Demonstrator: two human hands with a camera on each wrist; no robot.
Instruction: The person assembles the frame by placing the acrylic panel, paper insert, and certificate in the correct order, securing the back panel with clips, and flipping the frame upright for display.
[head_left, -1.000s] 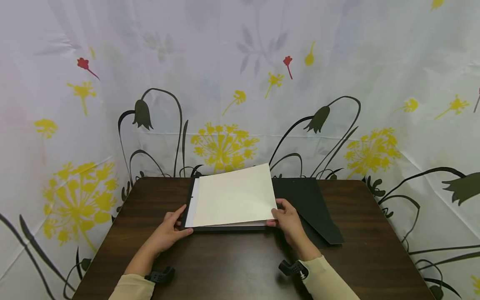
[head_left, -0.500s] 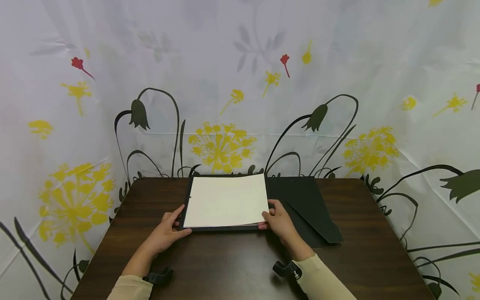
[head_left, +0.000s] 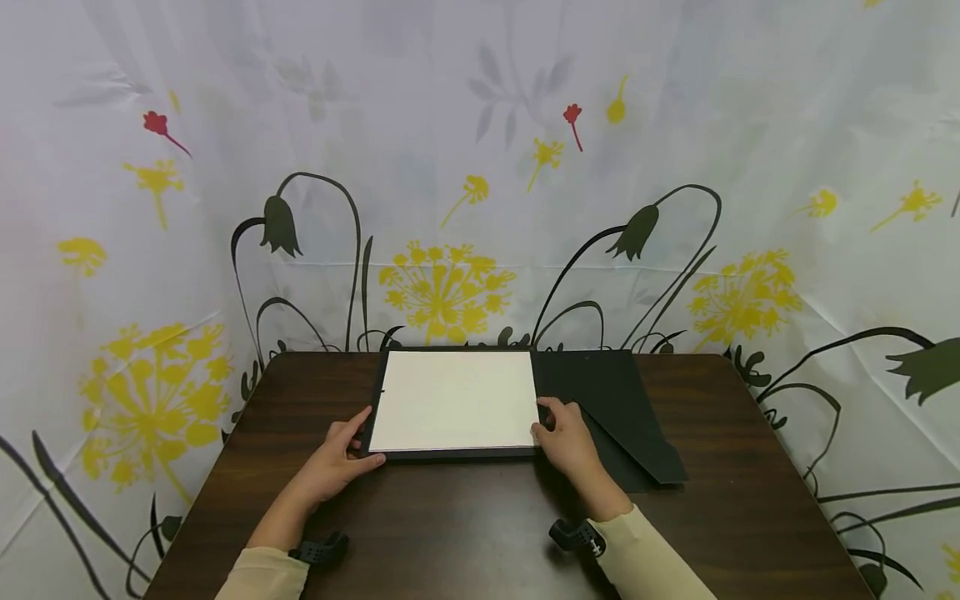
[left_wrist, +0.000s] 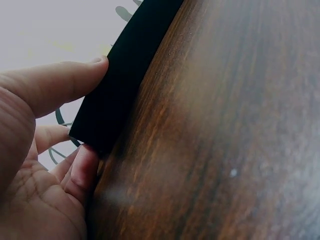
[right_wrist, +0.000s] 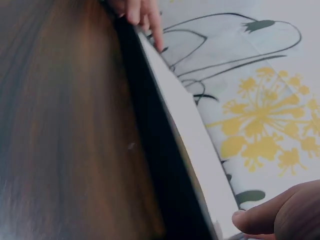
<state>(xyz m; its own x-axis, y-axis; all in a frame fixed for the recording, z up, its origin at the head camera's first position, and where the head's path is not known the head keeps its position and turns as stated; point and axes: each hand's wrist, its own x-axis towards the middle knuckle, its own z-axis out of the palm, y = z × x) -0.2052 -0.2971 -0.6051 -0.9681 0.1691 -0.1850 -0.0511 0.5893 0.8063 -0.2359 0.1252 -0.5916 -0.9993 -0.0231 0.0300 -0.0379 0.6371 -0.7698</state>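
Observation:
A black picture frame [head_left: 457, 454] lies on the table with a cream sheet of card [head_left: 453, 400] flat inside it. My left hand [head_left: 337, 458] grips the frame's near left corner, thumb on the front edge, fingers along the left side; the left wrist view shows the thumb against the black edge [left_wrist: 127, 75]. At the right side my right hand [head_left: 567, 442] holds the frame's edge, fingers bent. Its thumb [right_wrist: 250, 220] touches the card's near right corner in the right wrist view. Part of the right fingers is hidden.
A black panel [head_left: 600, 375] with a slanting flap [head_left: 645, 454] lies on the table just right of the frame. The dark wooden table [head_left: 720, 433] ends against a white flowered curtain [head_left: 480, 125] at the back.
The cream card's raised right side has come down until the card lies flat within the frame. My right hand has shifted with it to the frame's right edge; the left hand stays put.

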